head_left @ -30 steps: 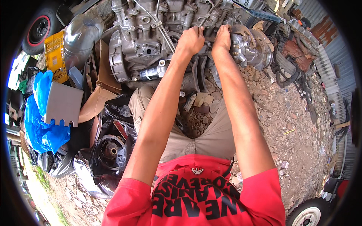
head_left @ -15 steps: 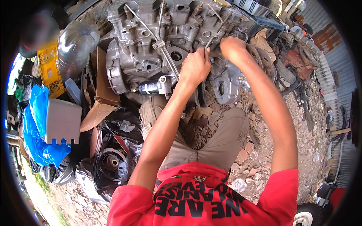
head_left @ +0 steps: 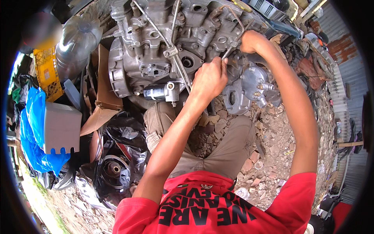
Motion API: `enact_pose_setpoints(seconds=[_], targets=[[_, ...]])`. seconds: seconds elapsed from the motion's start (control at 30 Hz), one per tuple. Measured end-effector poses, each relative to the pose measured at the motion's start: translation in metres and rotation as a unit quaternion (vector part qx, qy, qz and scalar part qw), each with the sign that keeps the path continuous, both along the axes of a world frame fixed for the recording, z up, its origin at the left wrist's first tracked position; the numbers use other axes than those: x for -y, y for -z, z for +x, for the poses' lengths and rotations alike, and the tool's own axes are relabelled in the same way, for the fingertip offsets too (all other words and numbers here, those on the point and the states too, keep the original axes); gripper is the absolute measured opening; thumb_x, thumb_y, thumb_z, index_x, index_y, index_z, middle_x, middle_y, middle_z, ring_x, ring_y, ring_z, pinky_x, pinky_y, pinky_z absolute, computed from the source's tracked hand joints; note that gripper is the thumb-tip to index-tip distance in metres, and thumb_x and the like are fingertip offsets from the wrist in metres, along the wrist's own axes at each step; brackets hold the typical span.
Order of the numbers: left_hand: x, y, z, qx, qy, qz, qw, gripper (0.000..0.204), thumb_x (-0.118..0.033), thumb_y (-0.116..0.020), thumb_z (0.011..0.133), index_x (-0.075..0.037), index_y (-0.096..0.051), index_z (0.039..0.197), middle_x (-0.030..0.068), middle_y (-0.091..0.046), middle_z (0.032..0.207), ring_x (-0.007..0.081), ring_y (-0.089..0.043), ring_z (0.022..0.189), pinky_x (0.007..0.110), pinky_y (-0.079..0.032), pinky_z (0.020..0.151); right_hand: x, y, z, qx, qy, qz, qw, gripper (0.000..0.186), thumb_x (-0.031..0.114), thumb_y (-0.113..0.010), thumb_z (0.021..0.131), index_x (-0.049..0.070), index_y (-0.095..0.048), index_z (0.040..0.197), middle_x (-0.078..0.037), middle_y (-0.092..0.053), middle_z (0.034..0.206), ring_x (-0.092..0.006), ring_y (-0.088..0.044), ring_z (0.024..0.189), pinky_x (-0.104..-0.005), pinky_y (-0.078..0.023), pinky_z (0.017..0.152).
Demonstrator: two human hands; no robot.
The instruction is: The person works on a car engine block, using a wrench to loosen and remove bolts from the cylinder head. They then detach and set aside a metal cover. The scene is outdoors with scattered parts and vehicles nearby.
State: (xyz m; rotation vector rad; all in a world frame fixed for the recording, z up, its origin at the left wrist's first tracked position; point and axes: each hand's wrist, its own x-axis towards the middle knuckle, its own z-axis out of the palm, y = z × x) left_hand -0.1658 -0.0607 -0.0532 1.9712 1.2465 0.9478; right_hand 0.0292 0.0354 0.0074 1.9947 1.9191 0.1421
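Note:
A large grey metal engine block (head_left: 156, 37) lies in front of me, with thin metal pipes (head_left: 154, 25) running over its side. My left hand (head_left: 211, 80) is closed around the lower end of a thin metal pipe (head_left: 230, 50), just right of a round bore. Farther right, my right hand (head_left: 253, 41) is curled against the engine's right side, next to the pipe's upper part. Its fingertips are hidden, so what it grips does not show. Below my right hand is a round grey housing with brass fittings (head_left: 257, 84). A black cylindrical filter (head_left: 155, 93) sits low on the block.
Left of the engine stand an open cardboard box (head_left: 106, 84), a yellow plastic crate (head_left: 47, 74), a clear bottle (head_left: 78, 46) and a grey box with blue plastic (head_left: 62, 126). Black plastic holds a round metal part (head_left: 113, 167). Rubble (head_left: 272, 144) covers the ground between and beside my legs.
Both hands have shifted up and right in the picture, my right hand more so. My right forearm has swung outward, showing more of the round housing. My left hand still grips the pipe.

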Motion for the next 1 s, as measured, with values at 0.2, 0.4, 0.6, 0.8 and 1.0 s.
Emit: enact_pose_setpoints(seconds=[0.2,0.4,0.6,0.8,1.0], targets=[[0.0,-0.002,0.001,0.007,0.002,-0.005,1.0,0.037,-0.03,-0.044,0.099,0.004,-0.055,0.086,0.0298,-0.06,0.074,0.0503,-0.057,0.079,0.056,-0.043,0.069,-0.008,0.007,0.009,0.021,-0.031,-0.009,0.999,0.03,0.019,-0.06,0.072,0.0,-0.07,0.093,-0.024,-0.066,0.097,-0.0366,-0.065,0.094,-0.0414,-0.053,0.082],[0.0,-0.003,0.001,0.006,-0.002,-0.008,1.0,0.037,-0.029,-0.044,0.099,0.004,-0.055,0.086,0.03,-0.06,0.074,0.0505,-0.056,0.079,0.056,-0.043,0.069,0.007,0.003,-0.005,-0.01,0.027,0.063,0.998,0.032,0.021,-0.063,0.077,0.004,-0.069,0.104,-0.018,-0.066,0.111,-0.0338,-0.064,0.103,-0.0406,-0.053,0.086],[0.0,-0.002,0.0,0.009,0.002,-0.008,1.0,0.037,-0.028,-0.044,0.099,0.004,-0.055,0.086,0.03,-0.059,0.074,0.0505,-0.056,0.079,0.055,-0.042,0.069,0.018,-0.01,-0.017,-0.012,0.104,0.058,0.993,0.037,0.019,-0.063,0.081,0.007,-0.064,0.116,-0.016,-0.065,0.115,-0.0337,-0.064,0.105,-0.0427,-0.053,0.087],[0.0,-0.003,0.001,0.0,0.005,-0.004,1.0,0.038,-0.029,-0.043,0.099,0.005,-0.055,0.085,0.0302,-0.059,0.074,0.0504,-0.056,0.08,0.055,-0.042,0.07,0.036,-0.008,-0.014,0.121,-0.042,0.081,0.988,0.029,0.016,-0.059,0.084,0.009,-0.067,0.111,-0.014,-0.067,0.111,-0.0318,-0.064,0.103,-0.0435,-0.048,0.089],[0.0,0.0,0.001,-0.002,0.002,0.0,1.0,0.04,-0.031,-0.043,0.099,0.004,-0.056,0.085,0.0308,-0.06,0.076,0.0506,-0.057,0.08,0.055,-0.043,0.072,0.048,0.022,-0.041,0.318,-0.102,-0.041,0.942,0.033,0.025,-0.052,0.092,0.01,-0.065,0.118,-0.009,-0.063,0.122,-0.0299,-0.056,0.117,-0.0499,-0.037,0.099]])
